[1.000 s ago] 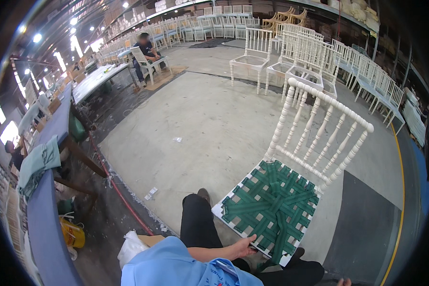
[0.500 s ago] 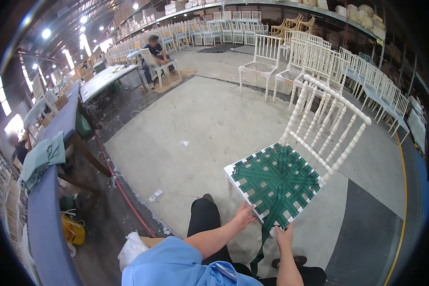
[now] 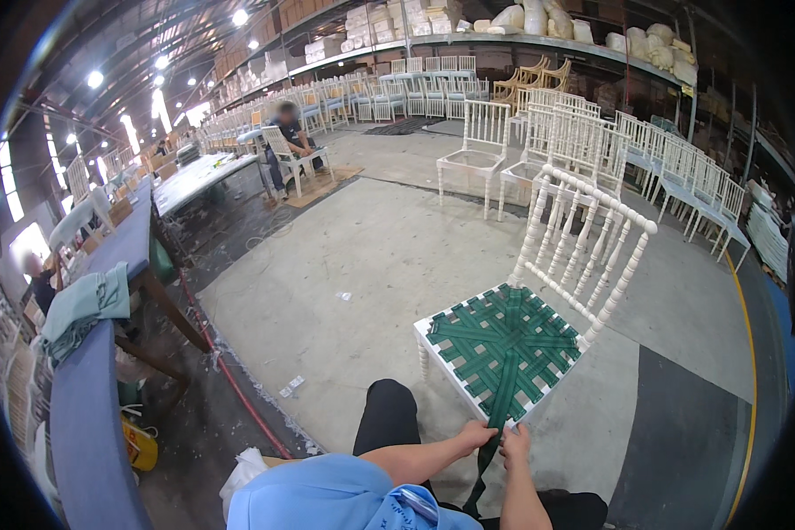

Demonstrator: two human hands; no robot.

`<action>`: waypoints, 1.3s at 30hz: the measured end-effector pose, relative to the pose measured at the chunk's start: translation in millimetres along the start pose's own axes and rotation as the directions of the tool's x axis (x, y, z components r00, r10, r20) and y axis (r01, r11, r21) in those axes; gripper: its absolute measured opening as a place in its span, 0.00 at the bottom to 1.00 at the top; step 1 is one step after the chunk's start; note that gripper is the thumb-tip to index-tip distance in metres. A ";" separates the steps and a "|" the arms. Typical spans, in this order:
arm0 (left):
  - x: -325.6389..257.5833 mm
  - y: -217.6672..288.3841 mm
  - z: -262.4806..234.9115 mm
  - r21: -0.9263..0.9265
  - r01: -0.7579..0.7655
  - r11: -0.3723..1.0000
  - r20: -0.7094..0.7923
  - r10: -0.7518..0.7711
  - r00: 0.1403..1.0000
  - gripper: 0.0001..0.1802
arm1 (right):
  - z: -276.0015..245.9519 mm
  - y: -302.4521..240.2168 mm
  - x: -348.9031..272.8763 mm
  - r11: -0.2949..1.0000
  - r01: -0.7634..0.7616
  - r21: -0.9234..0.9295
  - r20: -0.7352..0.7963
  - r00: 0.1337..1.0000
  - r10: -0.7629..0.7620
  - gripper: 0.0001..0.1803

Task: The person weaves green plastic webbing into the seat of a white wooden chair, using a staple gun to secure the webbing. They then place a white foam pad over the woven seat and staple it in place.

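Observation:
A white chair with turned spindles stands before me, its seat criss-crossed with dark green webbing. One green webbing strap runs over the seat's near corner, and its loose tail hangs down toward my legs. At that corner my left hand is closed on the strap from the left, fingertips reaching across it. My right hand is closed on the strap's other side, close against the white seat frame. The undersides of both hands are hidden.
At left runs a long blue-topped bench with folded pale green cloth on it. A red hose crosses the floor. Bare white chair frames stand beyond my chair. A person sits working farther back.
My left hand has moved right along the seat's front edge to the strap at the corner. My right hand has shifted slightly left and down. My view has tilted up a little.

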State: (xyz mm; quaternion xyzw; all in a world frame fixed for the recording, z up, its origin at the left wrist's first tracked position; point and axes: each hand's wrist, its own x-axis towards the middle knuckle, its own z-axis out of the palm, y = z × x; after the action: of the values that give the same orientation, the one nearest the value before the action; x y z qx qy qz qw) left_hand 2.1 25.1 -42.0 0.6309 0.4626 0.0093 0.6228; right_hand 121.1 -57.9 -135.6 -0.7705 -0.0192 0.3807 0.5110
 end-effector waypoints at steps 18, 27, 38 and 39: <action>-59.0 -90.3 21.2 0.066 0.024 0.998 0.761 -0.066 0.646 0.12 | 33.8 -97.1 82.8 0.845 -0.413 0.340 0.571 0.804 0.163 0.21; 100.9 -36.8 -20.5 -0.719 0.312 0.622 0.119 -0.332 0.936 0.62 | 29.8 -51.6 31.7 0.961 -0.229 0.157 0.258 0.948 0.184 0.18; 143.4 -14.9 41.1 -0.800 -0.112 0.590 -0.479 -0.515 0.711 0.47 | -26.7 12.0 -127.7 0.995 0.038 0.093 0.155 0.986 -0.052 0.21; 146.2 -16.1 39.5 -0.790 -0.097 0.606 -0.479 -0.509 0.715 0.46 | -28.6 13.2 -134.3 0.993 0.034 0.114 0.153 0.987 -0.052 0.22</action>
State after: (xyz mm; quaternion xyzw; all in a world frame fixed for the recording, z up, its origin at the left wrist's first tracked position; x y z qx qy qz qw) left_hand 99.7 78.1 -146.2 0.1923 0.6770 0.3513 0.6175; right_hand 38.5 -142.5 -64.6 -0.7081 -0.0544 0.4291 0.5582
